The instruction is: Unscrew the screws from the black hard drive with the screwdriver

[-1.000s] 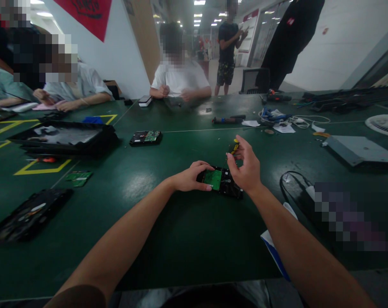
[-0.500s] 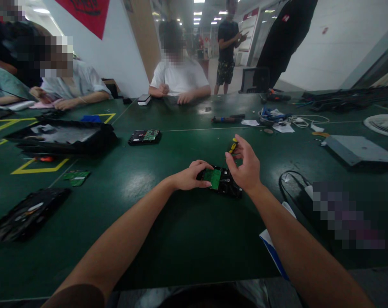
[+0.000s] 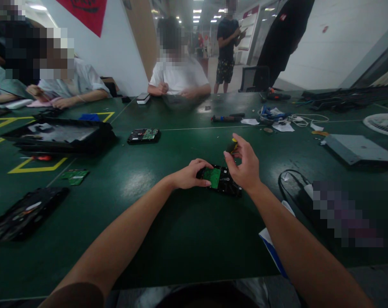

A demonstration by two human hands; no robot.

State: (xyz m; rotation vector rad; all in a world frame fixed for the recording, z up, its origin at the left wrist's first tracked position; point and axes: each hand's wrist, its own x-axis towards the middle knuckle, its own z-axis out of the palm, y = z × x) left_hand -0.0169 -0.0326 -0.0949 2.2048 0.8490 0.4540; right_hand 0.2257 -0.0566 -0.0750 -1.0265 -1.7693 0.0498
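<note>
A black hard drive point(image 3: 229, 183) with a green circuit board point(image 3: 213, 176) on its upper face lies on the green table in front of me. My left hand point(image 3: 194, 174) grips its left end, thumb at the near edge and fingers over the far edge. In my right hand point(image 3: 245, 164) is a screwdriver point(image 3: 233, 145) with a yellow and black handle, held between thumb and fingers. The tool stands steeply, its thin shaft pointing down at the board's far right corner. Whether the tip touches a screw I cannot tell.
Another hard drive point(image 3: 143, 135) lies farther back. Left are a black tray point(image 3: 62, 134), a loose green circuit board point(image 3: 75, 176) and a black drive casing point(image 3: 27, 211). Right are a grey metal box point(image 3: 362, 149), cables point(image 3: 273, 114) and a blue-white packet point(image 3: 272, 248). People sit across the table.
The screwdriver's handle has turned in my right fingers, with less yellow showing. My left hand stays on the hard drive, which has not visibly moved.
</note>
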